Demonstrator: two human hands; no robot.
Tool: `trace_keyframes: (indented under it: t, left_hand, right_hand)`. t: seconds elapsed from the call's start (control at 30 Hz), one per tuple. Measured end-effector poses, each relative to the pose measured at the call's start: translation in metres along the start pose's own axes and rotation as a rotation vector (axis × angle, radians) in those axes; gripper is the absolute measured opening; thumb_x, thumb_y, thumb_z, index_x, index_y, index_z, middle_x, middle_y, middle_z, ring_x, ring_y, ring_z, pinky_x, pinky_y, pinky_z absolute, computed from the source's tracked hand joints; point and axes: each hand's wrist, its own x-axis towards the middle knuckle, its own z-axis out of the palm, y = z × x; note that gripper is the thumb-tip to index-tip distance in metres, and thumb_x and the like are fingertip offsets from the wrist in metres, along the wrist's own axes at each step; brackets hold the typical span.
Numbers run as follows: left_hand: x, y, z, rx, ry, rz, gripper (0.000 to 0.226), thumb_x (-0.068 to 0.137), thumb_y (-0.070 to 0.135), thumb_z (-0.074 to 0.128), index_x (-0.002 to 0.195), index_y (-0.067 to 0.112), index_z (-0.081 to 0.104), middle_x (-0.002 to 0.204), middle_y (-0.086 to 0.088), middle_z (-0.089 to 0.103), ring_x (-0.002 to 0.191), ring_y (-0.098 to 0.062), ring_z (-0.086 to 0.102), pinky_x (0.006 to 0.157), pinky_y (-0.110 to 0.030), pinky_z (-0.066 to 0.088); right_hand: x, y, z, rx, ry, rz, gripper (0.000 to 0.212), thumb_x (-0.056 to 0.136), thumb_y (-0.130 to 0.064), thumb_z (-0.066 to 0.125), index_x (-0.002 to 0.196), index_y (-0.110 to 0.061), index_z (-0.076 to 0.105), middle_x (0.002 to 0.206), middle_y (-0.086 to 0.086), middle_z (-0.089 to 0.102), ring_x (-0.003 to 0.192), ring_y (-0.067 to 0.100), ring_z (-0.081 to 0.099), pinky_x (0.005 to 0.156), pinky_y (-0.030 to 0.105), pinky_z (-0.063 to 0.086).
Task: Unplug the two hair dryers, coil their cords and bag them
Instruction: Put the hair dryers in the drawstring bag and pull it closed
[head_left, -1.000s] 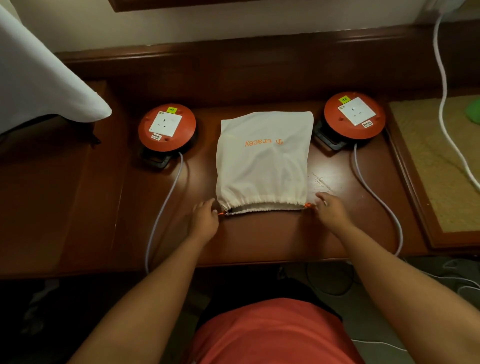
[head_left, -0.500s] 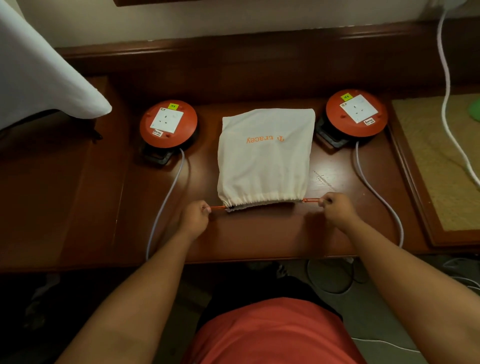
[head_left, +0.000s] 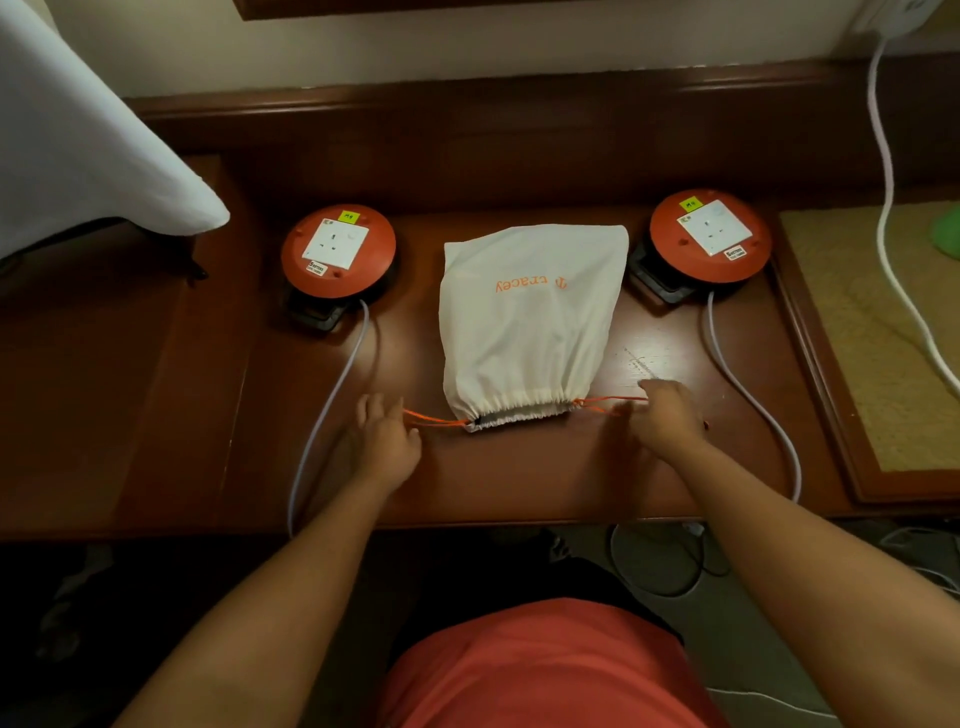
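White bag (head_left: 530, 322) reads "tracey" (upside down); left hand (head_left: 384, 441) and right hand (head_left: 667, 415) released, grip on nothing.

You've pulled the orange drawstrings (head_left: 431, 419) out to both sides, so the bag (head_left: 530, 322) mouth is now gathered tight. Your left hand (head_left: 384, 436) and right hand (head_left: 667, 415) have loosened from closed fists, fingers spreading, strings now slack beside them

Bag (head_left: 524, 322): matt cream cloth, orange cord. Desk (head_left: 519, 478): glossy dark wood. Reels (head_left: 337, 260): smooth orange plastic. Mat (head_left: 872, 332): rough woven fibre.
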Motion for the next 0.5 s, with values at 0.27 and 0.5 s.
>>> trace_keyframes:
  t: [0.27,0.5]
  left_hand:
    - [0.009,0.044,0.017,-0.048,-0.193,0.141,0.035,0.088,0.029,0.058,0.116,0.009,0.061,0.118,-0.013,0.056,0.123,-0.031,0.041,0.105,-0.039,0.032]
    - [0.007,0.049,0.018,-0.393,-0.194,-0.048,0.012,0.094,0.021,0.057,0.084,0.014,0.056,0.094,-0.015,0.067,0.094,-0.033,0.059,0.072,-0.033,0.038]
  right_hand:
    - [-0.008,-0.036,0.011,0.206,-0.201,-0.114,0.016,0.083,-0.017,0.055,0.094,-0.019,0.066,0.092,0.01,0.066,0.085,0.035,0.062,0.075,0.043,0.054]
    - [-0.01,-0.04,0.018,0.28,-0.205,-0.041,0.021,0.091,-0.026,0.057,0.092,-0.01,0.07,0.09,0.01,0.067,0.085,0.027,0.059,0.071,0.031,0.045]
